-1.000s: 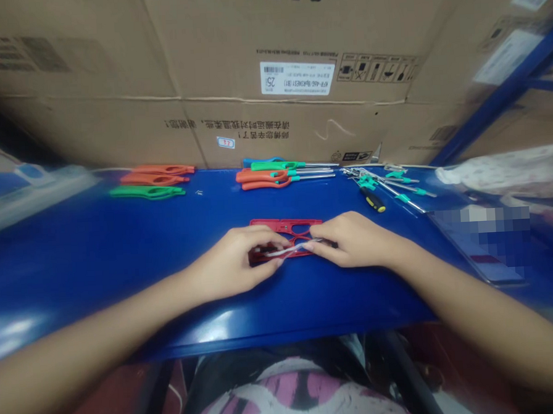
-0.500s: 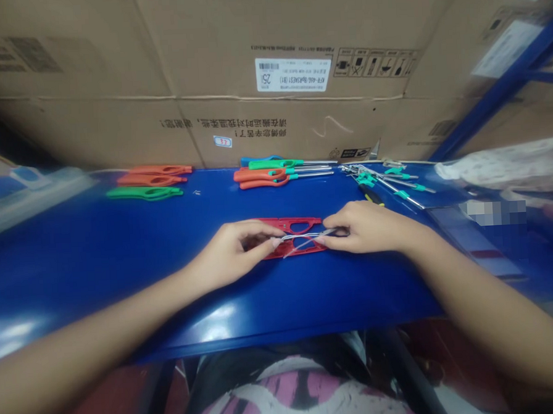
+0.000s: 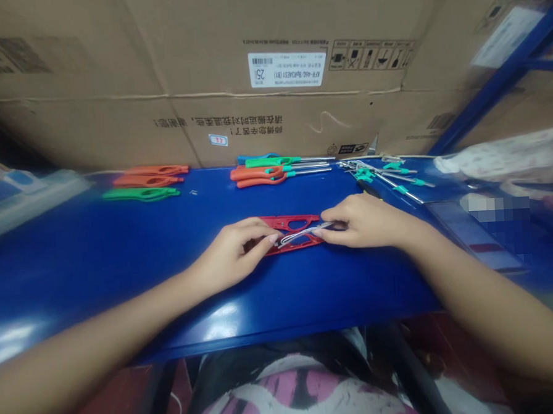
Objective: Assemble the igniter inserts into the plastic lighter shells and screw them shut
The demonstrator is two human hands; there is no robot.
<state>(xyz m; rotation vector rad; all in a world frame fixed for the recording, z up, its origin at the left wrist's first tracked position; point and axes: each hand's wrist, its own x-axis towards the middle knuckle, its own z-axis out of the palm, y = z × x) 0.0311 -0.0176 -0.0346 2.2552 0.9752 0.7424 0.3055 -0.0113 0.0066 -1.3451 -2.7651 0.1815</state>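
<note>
Two red plastic lighter handle halves lie on the blue table, the far half [image 3: 281, 222] above the near half [image 3: 304, 245], each with a finger opening. Over them runs a bundle of thin white and grey wires [image 3: 298, 234]. My left hand [image 3: 237, 249] pinches the left end of the wires between thumb and forefinger, above the handle halves' left part. The wires' right end is pinched by my right hand [image 3: 365, 221], where a thin greyish piece shows at the fingertips. My fingers hide both wire ends.
Behind stand orange and green handles [image 3: 143, 194], several lighters with metal rods [image 3: 261, 177], and loose rods with teal parts [image 3: 400, 189]. A black-and-yellow tool [image 3: 369, 190] lies by my right hand. Cardboard boxes [image 3: 128, 128] wall off the back; a phone-like slab [image 3: 472, 234] lies right.
The loose wire that crossed down to the left now lies along the other wires, slanting between my hands. My right hand has shifted slightly, and the view has moved a little.
</note>
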